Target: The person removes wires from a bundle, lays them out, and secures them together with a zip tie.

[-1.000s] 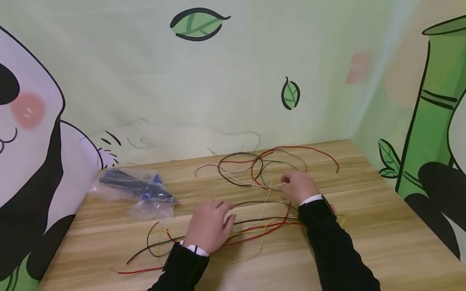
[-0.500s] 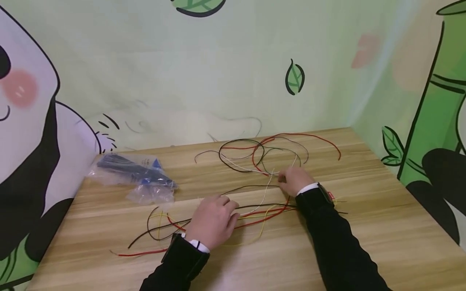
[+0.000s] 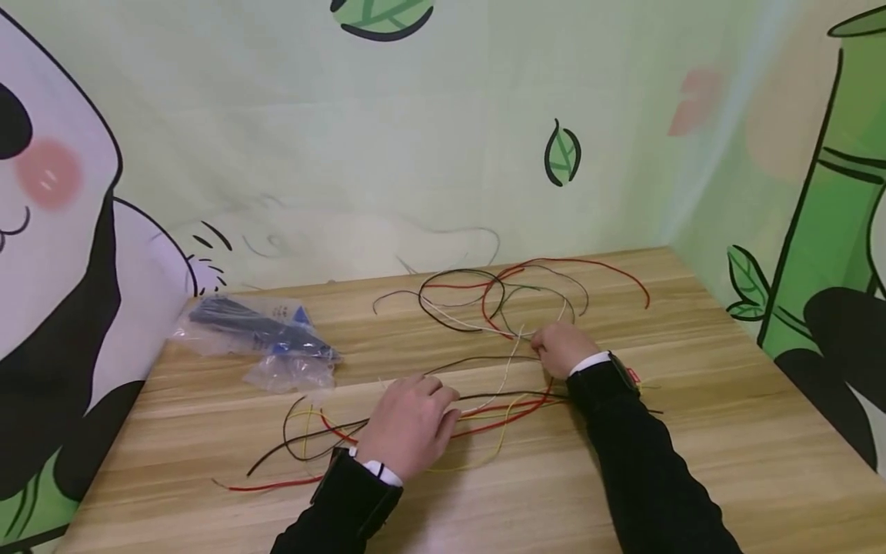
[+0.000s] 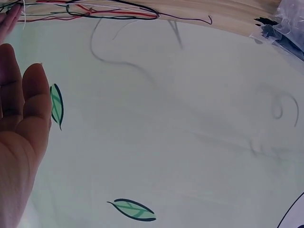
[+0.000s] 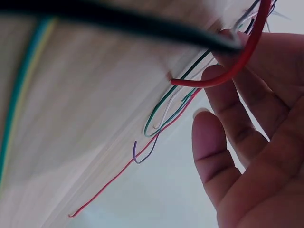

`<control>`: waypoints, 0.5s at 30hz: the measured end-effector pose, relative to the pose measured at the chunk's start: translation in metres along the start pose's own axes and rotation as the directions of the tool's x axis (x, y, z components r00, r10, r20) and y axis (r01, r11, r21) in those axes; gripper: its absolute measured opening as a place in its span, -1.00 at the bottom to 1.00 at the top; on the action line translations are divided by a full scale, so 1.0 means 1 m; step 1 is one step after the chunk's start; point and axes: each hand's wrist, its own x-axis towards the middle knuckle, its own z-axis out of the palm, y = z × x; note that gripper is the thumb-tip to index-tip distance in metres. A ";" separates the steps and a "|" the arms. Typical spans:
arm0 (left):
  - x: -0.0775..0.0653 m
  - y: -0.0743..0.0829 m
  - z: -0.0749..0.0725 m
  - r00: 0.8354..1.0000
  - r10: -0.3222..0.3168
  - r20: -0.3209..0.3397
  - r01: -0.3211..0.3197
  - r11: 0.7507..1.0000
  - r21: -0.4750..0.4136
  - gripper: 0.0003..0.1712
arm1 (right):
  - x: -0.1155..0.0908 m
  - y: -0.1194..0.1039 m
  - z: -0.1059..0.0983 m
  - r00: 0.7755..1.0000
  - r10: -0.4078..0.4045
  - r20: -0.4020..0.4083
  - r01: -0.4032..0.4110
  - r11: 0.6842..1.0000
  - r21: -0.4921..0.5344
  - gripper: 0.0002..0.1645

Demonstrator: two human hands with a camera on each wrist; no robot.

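My right hand pinches a thin white wire by its fingertips, just right of the loose loops at the back of the table. In the right wrist view, my fingers are bent and a red wire end crosses in front of them. Over the nearer bundle my left hand hovers palm down with relaxed fingers, holding nothing visible. Black wire, red wire and yellow wire pass beneath it. Behind lie black wire loops and a long red wire.
A clear plastic bag with a dark item in it lies at the table's back left. The wooden table meets a printed backdrop behind and a side panel on the right.
The head view has tipped downward. My right hand has come slightly nearer, the white wire now arching up behind it. My left hand has shifted a little to the right.
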 end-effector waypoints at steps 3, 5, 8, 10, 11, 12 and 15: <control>0.000 -0.001 0.000 1.000 -0.004 -0.001 0.004 1.000 -0.007 -0.84 | -0.001 0.001 0.000 1.000 -0.027 -0.010 0.027 0.999 -0.021 -0.75; 0.000 -0.002 -0.001 1.000 -0.011 -0.003 0.011 1.000 -0.011 -0.84 | -0.001 0.001 0.000 0.999 -0.045 -0.018 0.044 0.998 -0.040 -0.75; 0.000 -0.003 -0.002 1.000 -0.019 -0.015 0.019 1.000 -0.019 -0.85 | -0.001 0.000 -0.004 0.999 -0.036 -0.030 0.035 0.999 -0.031 -0.73; 0.000 -0.004 -0.003 0.999 -0.022 -0.030 0.022 1.000 -0.022 -0.85 | -0.002 -0.001 -0.008 0.999 -0.014 -0.048 0.014 1.000 0.003 -0.68; 0.000 -0.005 -0.004 0.999 -0.023 -0.041 0.022 0.999 -0.024 -0.86 | -0.002 -0.002 -0.010 0.998 -0.008 -0.063 0.009 1.000 0.021 -0.65; 0.000 -0.005 -0.005 0.998 -0.023 -0.052 0.022 0.999 -0.026 -0.86 | -0.002 -0.003 -0.013 0.997 0.000 -0.077 0.003 0.999 0.043 -0.62; 0.000 -0.008 -0.007 0.997 -0.024 -0.079 0.022 0.999 -0.025 -0.87 | -0.004 -0.006 -0.019 0.992 0.011 -0.125 0.001 0.996 0.094 -0.62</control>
